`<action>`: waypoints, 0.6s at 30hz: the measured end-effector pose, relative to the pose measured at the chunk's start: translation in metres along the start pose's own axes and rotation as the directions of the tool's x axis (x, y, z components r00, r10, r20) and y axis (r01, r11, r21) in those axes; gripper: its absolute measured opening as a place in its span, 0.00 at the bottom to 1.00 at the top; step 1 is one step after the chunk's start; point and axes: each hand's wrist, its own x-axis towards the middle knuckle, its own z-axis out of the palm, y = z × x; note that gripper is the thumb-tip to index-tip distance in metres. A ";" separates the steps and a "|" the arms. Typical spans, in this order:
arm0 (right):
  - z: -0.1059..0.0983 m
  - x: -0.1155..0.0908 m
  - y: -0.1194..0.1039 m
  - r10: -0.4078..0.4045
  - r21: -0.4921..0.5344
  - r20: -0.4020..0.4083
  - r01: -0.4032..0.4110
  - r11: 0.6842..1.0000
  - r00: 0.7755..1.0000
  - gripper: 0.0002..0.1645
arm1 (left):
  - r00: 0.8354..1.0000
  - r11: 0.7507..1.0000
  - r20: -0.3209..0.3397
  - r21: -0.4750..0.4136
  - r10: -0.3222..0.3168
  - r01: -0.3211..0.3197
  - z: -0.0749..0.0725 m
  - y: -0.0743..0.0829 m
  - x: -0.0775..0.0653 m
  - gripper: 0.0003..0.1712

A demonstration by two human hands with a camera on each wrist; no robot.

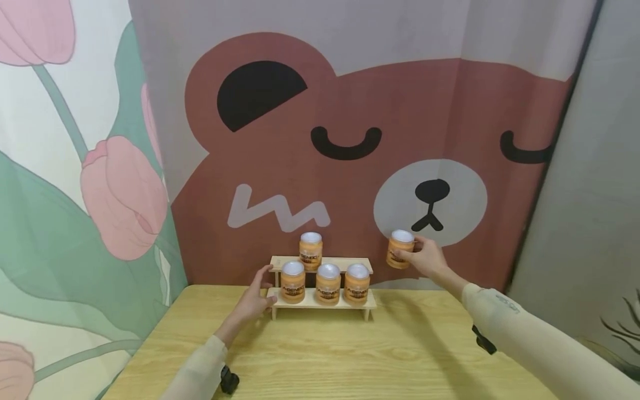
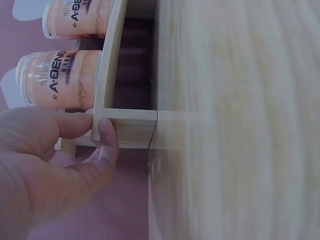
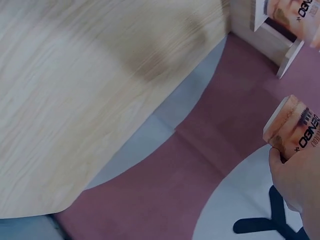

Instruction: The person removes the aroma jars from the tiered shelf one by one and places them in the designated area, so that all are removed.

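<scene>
My right hand [image 1: 429, 259] grips an orange can [image 1: 398, 256] with a pale lid, held in the air right of a small two-step wooden stand [image 1: 320, 312]. In the right wrist view the thumb presses against that can [image 3: 292, 129]. My left hand [image 1: 252, 303] pinches the left end of the stand's lower step, and the left wrist view shows thumb and a finger on either side of the board [image 2: 106, 75]. Three like cans, one of them the middle can [image 1: 328, 286], stand upright on the lower step. Another can [image 1: 310, 253] stands on the upper step, left of its middle.
The stand is at the far edge of a light wooden table [image 1: 320, 355]. Close behind hangs a curtain [image 1: 240, 166] with a brown bear print, and a tulip-print curtain [image 1: 45, 233] is on the left. A grey panel [image 1: 590, 166] borders the right side.
</scene>
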 end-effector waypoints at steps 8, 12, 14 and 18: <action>-0.017 -0.008 0.018 0.010 -0.064 -0.035 -0.012 0.998 0.999 0.42 | 1.000 1.000 0.013 -0.008 -0.010 0.010 -0.002 0.002 -0.001 0.53; -0.026 -0.013 0.026 0.009 -0.078 -0.042 -0.012 0.997 0.999 0.42 | 1.000 0.999 0.024 -0.033 -0.011 0.011 -0.003 -0.002 0.001 0.53; -0.031 -0.016 0.029 0.002 -0.085 -0.045 -0.006 0.996 0.999 0.42 | 0.999 0.998 0.032 -0.057 -0.012 0.014 -0.005 -0.004 0.002 0.53; -0.039 -0.022 0.036 -0.008 -0.096 -0.054 0.003 0.995 0.999 0.41 | 0.998 0.993 0.061 -0.115 -0.014 0.021 -0.008 -0.008 0.003 0.53</action>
